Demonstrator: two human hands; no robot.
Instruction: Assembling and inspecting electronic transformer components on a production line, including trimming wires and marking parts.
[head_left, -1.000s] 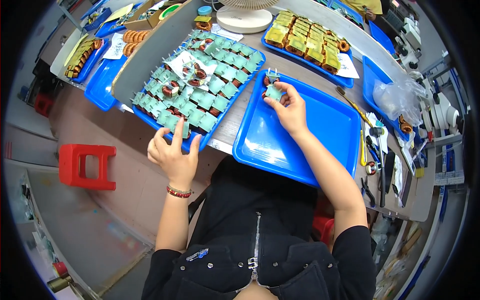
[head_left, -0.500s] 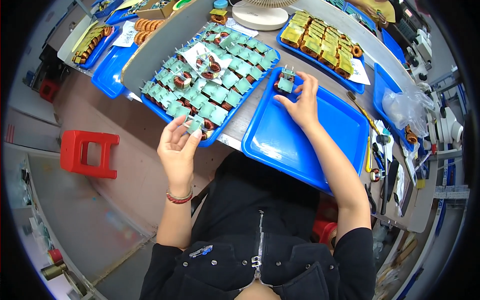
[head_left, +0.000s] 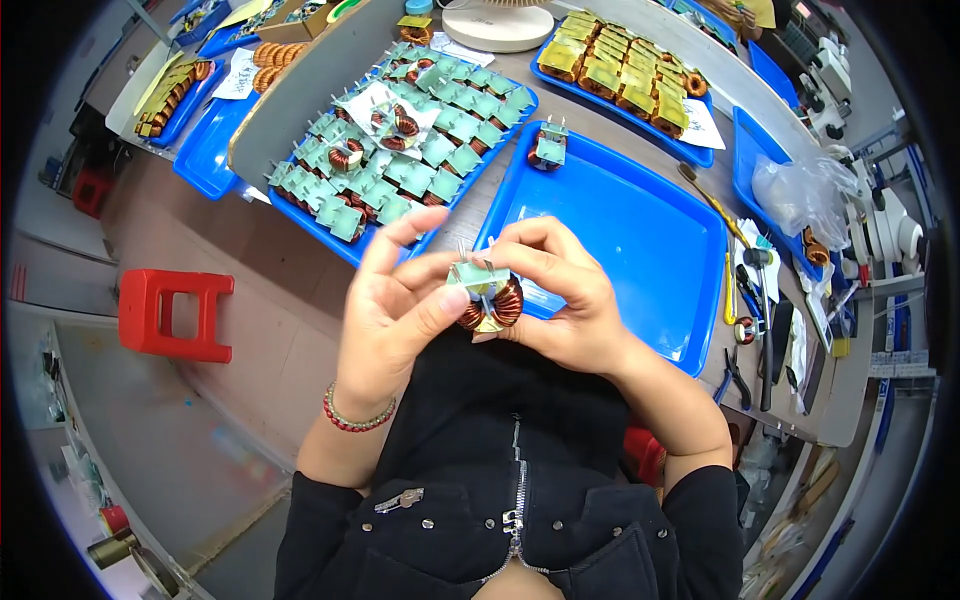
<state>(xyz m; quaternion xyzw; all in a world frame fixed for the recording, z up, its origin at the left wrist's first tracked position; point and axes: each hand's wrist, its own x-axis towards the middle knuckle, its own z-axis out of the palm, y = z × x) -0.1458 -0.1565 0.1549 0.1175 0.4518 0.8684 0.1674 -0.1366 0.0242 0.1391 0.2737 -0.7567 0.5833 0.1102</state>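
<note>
- one coil part is between the two hands, held up in front of the near left corner of the blue tray.
- its green plate is longer from left to right; the thin pins point to the far side, and the coil hangs on the near side of the plate.
- right hand is on the right of the part and covers more of it: it pinches, with the index finger at the far edge and the thumb below.
- left hand is on the left: the thumb touches the left end of the plate, the index finger is lifted and spread away. whether its other fingers grip from behind, i cannot tell.
- the part has shiny red-brown windings, with a pale strip in the middle; the plate is light green and flat.
- a similar part stands in the far left corner of the blue tray.
- farther to the left, the crowded tray carries many such green-plated parts in rows.
</note>
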